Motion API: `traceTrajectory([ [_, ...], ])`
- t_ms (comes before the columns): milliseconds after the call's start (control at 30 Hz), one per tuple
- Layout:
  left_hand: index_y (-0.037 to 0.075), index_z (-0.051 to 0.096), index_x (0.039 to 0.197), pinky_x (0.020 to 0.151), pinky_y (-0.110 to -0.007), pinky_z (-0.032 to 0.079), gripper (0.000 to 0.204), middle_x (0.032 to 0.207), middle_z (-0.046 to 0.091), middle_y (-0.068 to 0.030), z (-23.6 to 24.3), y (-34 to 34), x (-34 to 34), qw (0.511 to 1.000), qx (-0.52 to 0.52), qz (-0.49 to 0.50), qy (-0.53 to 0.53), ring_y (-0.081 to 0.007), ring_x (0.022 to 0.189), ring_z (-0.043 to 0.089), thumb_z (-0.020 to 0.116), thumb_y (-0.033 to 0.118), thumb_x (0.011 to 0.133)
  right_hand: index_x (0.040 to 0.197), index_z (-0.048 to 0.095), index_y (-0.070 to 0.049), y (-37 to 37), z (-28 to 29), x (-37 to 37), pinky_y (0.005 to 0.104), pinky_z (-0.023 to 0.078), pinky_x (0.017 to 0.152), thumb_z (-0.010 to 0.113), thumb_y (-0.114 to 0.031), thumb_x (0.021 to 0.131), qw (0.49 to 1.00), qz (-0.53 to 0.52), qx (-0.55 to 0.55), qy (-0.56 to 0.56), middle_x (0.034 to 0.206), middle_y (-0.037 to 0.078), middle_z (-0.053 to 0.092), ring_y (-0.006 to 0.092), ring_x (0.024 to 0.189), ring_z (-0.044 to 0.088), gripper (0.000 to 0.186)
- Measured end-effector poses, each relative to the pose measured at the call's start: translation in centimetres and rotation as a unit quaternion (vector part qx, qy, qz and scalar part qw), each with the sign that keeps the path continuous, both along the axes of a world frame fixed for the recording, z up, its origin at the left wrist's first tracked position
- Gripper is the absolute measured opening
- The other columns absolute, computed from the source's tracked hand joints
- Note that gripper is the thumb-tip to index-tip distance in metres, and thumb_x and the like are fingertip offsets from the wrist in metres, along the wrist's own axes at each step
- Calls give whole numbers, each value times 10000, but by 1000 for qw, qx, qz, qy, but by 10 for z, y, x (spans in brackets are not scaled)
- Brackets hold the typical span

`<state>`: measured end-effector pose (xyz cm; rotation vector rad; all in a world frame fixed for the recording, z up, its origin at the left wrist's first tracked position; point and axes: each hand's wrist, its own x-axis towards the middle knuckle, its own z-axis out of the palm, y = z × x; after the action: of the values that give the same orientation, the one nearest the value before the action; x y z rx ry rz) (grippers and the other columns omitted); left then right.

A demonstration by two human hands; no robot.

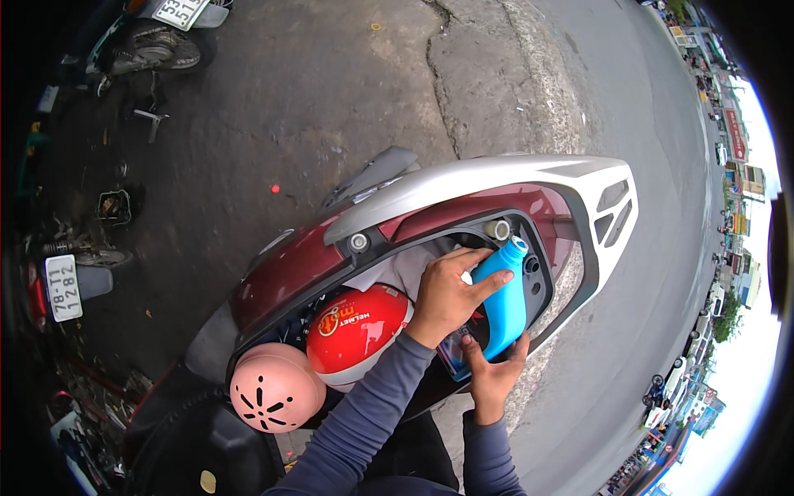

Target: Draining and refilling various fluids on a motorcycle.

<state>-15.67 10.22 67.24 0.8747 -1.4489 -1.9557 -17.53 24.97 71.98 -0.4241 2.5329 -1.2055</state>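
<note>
A bright blue plastic bottle (506,307) is tilted over the rear of an open scooter storage compartment (542,318). Its neck points away from me and its pale mouth looks uncapped. My left hand (451,291) grips the bottle near its shoulder, thumb pressed on the blue side. Lower down, my right hand (495,376) holds the base between thumb and fingers. A cream-coloured round neck or cap (497,230) sits just beyond the bottle's mouth, and a dark round fitting (531,264) lies beside it. Part of the bottle's labelled face is hidden by my hands.
A red helmet (360,331) and a pink helmet (277,388) fill the compartment's front, beside grey cloth (397,269). The silver grab rail (463,180) borders the far side. Parked motorbikes (153,50) stand left; a road (637,248) runs along the right.
</note>
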Motion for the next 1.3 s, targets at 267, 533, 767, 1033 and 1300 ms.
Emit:
traceTrajectory([
  [267, 16, 717, 1019, 703, -337, 524, 388, 894, 699, -128, -2, 5, -2, 1000, -9, 19, -10, -264, 800, 692, 769, 338, 809, 1241, 472, 67, 7, 1, -5, 334, 504, 853, 873, -97, 688, 1000, 4, -10, -23, 1074, 149, 612, 214, 967, 610, 703],
  [533, -13, 715, 1040, 684, -278, 490, 396, 826, 669, -87, -4, 5, -3, 1000, -10, 25, -2, -157, 753, 635, 789, 296, 803, 1259, 464, 66, 1, 14, -6, 334, 511, 854, 861, -74, 693, 999, 9, 16, -45, 1077, 150, 615, 214, 960, 619, 706],
  [767, -20, 715, 1023, 711, -327, 526, 424, 912, 704, -139, -3, 4, -4, 1000, -5, 16, -22, -247, 806, 691, 787, 329, 793, 1225, 486, 58, 7, 12, -11, 327, 517, 844, 855, -60, 690, 999, 18, 1, -51, 1063, 145, 622, 211, 953, 626, 660],
  [1033, -25, 723, 1004, 663, -279, 492, 418, 803, 671, -93, 0, 1, -3, 999, 1, 16, -29, -157, 742, 644, 795, 327, 792, 1185, 501, 50, 0, 21, -10, 327, 522, 828, 851, -56, 687, 997, 8, -9, -74, 1042, 151, 634, 215, 941, 636, 618],
  [1300, -13, 730, 995, 654, -280, 498, 394, 803, 675, -93, 5, -1, -4, 999, -1, 20, -30, -157, 730, 646, 801, 311, 783, 1184, 498, 54, -1, 28, -14, 329, 524, 834, 848, -40, 685, 997, 13, 3, -75, 1038, 160, 636, 221, 944, 643, 616],
])
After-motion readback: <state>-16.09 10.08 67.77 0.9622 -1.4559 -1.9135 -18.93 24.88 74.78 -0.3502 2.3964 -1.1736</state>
